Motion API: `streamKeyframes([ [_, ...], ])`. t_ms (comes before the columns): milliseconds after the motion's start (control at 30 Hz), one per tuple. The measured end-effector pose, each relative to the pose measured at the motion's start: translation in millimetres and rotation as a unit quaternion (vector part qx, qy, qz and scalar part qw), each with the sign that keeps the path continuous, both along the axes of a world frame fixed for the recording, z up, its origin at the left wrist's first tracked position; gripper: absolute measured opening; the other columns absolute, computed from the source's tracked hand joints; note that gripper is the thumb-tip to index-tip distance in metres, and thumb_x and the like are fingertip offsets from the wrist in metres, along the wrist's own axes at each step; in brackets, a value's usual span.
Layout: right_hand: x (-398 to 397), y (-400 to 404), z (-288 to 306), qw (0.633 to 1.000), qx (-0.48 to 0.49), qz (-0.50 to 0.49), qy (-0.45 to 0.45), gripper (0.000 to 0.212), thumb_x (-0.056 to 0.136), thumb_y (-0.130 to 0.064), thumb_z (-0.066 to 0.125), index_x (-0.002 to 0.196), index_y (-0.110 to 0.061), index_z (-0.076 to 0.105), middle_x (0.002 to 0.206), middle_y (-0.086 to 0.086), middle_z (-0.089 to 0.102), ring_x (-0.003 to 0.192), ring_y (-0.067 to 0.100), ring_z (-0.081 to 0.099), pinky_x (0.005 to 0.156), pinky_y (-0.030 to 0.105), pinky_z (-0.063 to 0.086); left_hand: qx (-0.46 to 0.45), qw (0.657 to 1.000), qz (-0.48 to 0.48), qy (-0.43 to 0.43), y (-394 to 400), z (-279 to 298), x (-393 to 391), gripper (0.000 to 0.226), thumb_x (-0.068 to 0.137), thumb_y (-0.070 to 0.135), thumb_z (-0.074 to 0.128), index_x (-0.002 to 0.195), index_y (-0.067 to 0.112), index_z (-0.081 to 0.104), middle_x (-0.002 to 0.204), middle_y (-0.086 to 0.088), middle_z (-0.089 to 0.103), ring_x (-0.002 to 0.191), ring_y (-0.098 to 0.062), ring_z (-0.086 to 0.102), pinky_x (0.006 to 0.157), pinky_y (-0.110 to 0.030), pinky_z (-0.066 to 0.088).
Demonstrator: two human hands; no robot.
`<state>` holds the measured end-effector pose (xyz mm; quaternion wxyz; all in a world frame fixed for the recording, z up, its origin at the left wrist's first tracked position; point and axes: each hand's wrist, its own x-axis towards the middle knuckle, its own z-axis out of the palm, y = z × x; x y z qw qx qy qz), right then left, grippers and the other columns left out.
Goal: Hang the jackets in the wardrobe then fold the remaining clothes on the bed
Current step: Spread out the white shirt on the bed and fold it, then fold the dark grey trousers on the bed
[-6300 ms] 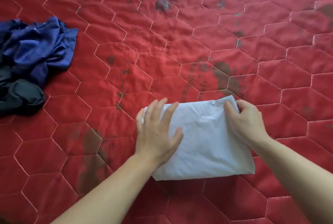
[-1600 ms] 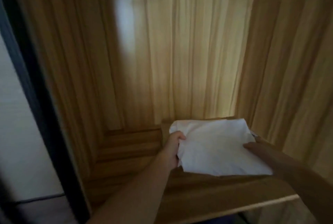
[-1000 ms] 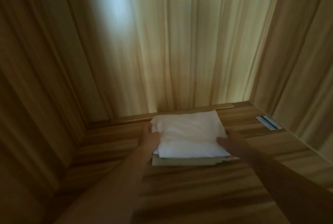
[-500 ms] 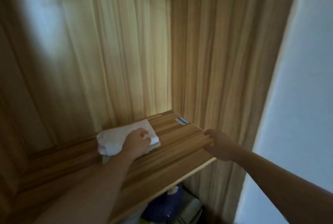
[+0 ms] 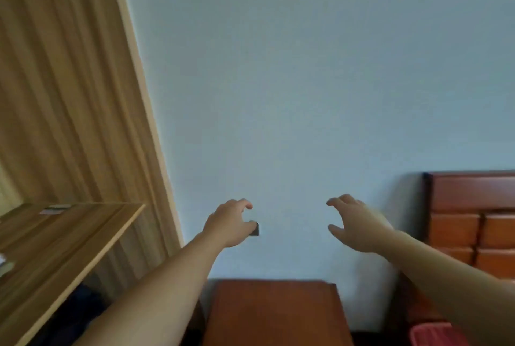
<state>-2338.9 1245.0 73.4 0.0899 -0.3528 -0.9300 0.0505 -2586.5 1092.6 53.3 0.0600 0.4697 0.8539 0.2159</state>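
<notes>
Left hand (image 5: 230, 224) and right hand (image 5: 355, 224) raised apart before pale wall (image 5: 306, 81), fingers loosely curled, grasping nothing; wardrobe (image 5: 69, 81) at left, shelf (image 5: 64, 242) bearing folded clothes' edge (image 5: 4, 263); bed headboard (image 5: 471, 220) right.

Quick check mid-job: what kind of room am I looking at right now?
Most likely a bedroom: a wooden wardrobe with a shelf on the left, a dark wood headboard at right, and a bedside table against the pale wall.
</notes>
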Motion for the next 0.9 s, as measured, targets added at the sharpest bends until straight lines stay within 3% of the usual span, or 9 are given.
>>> streamKeyframes([
  [67,70.8,-15.7,-12.6,0.997,-0.018,-0.077,-0.001,0.06,0.089,-0.046,0.054,0.142,-0.027,0.036,0.14,-0.002,0.041,0.127,0.023,0.045,0.097,0.04,0.046,0.001,0.997,-0.072,-0.008,23.8,-17.6,56.9,0.045,0.083,0.044,0.058,0.126,0.037,0.052,0.125,0.01,0.052,0.115,-0.016,0.052,0.088,-0.035,0.044],
  [200,201.6,-57.6,-32.0,0.979,-0.057,-0.194,-0.013,0.063,0.085,-0.046,0.058,0.14,-0.023,0.039,0.137,0.003,0.043,0.125,0.027,0.047,0.098,0.042,0.046,-0.011,0.977,-0.208,-0.045,41.6,-46.0,175.8,0.046,0.081,0.038,0.062,0.126,0.033,0.055,0.124,0.003,0.054,0.114,-0.018,0.053,0.097,-0.036,0.045],
  [333,328.0,-95.6,-41.0,0.948,-0.086,-0.307,-0.015,0.063,0.084,-0.049,0.056,0.139,-0.024,0.039,0.13,0.002,0.044,0.121,0.027,0.05,0.093,0.041,0.048,-0.032,0.953,-0.3,-0.043,51.4,-51.2,278.4,0.045,0.082,0.035,0.062,0.126,0.03,0.055,0.121,-0.001,0.054,0.112,-0.022,0.055,0.097,-0.038,0.046],
  [433,417.7,-119.4,-51.1,0.919,-0.107,-0.379,-0.017,0.059,0.083,-0.047,0.057,0.135,-0.023,0.043,0.129,0.003,0.045,0.117,0.028,0.053,0.092,0.04,0.048,-0.029,0.937,-0.344,-0.058,61.4,-54.1,354.5,0.042,0.083,0.032,0.064,0.124,0.028,0.057,0.116,0.002,0.053,0.111,-0.02,0.055,0.094,-0.029,0.043],
  [700,626.3,-156.7,-109.7,0.871,-0.167,-0.456,-0.072,0.056,0.086,-0.047,0.053,0.136,-0.026,0.039,0.127,0.002,0.044,0.114,0.027,0.052,0.084,0.039,0.05,-0.103,0.905,-0.411,-0.04,83.0,-90.6,551.1,0.042,0.083,0.039,0.06,0.124,0.034,0.055,0.122,0.006,0.053,0.11,-0.017,0.055,0.094,-0.034,0.047],
  [900,732.4,-156.0,-167.5,0.832,-0.233,-0.501,-0.046,0.049,0.086,-0.043,0.054,0.128,-0.02,0.046,0.126,0.004,0.046,0.114,0.028,0.055,0.09,0.041,0.049,-0.172,0.884,-0.434,-0.003,98.3,-131.7,660.7,0.042,0.084,0.038,0.058,0.126,0.034,0.053,0.127,0.003,0.051,0.112,-0.021,0.055,0.094,-0.037,0.048],
])
